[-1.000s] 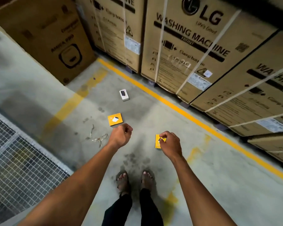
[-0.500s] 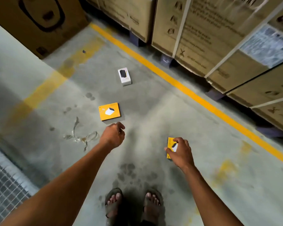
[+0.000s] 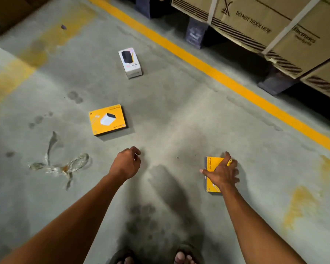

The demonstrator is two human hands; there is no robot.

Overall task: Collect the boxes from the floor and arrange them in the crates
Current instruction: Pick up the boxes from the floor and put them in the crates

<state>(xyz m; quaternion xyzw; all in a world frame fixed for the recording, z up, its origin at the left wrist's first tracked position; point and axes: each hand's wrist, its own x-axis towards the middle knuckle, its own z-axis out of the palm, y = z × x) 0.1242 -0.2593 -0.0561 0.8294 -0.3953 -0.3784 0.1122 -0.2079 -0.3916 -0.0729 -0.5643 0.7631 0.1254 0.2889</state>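
Three small boxes lie on the concrete floor. My right hand (image 3: 222, 173) is spread over a flat yellow box (image 3: 211, 164) at the right, thumb at its left edge and fingers across its right side, gripping it against the floor. My left hand (image 3: 127, 164) hovers with curled fingers and holds nothing. A second flat yellow box (image 3: 108, 119) with a white device pictured on it lies just beyond my left hand. A white box (image 3: 130, 61) with a dark device printed on top lies further off. No crate is in view.
Large cardboard cartons (image 3: 255, 25) on dark pallet blocks line the top right, behind a yellow floor line (image 3: 217, 73). A crumpled clear plastic strip (image 3: 59, 166) lies on the floor at the left. My sandalled feet (image 3: 179, 258) show at the bottom edge.
The view has dropped closer to the floor. My right hand has gone from pinching the yellow box's edge to spreading across it. My left hand stayed curled near the second yellow box.
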